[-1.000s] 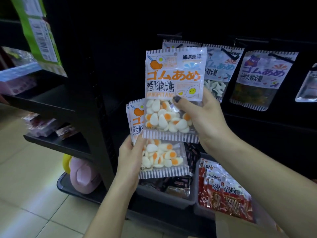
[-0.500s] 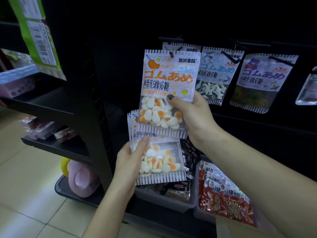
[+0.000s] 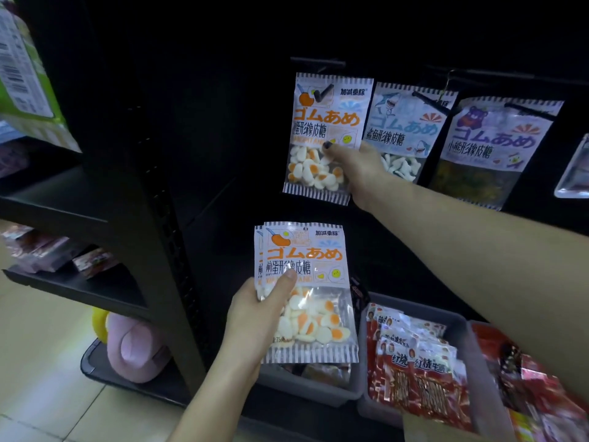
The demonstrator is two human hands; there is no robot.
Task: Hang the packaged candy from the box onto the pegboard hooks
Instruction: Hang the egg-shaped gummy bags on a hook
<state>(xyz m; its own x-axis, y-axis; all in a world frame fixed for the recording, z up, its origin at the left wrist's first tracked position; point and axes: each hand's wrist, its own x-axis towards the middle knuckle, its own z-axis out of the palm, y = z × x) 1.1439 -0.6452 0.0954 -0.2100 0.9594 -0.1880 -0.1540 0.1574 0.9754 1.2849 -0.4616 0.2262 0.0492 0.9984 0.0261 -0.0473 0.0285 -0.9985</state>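
the right hand pinches one egg candy bag upright on a hook, long axis vertical. the left hand grips two more bags upright below, thumb across them.

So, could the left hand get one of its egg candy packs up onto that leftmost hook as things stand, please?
Probably not yet: the right hand grips the egg candy pack on the hook, blocking the left hand.

clear pouch cut by right edge; green pack cut left
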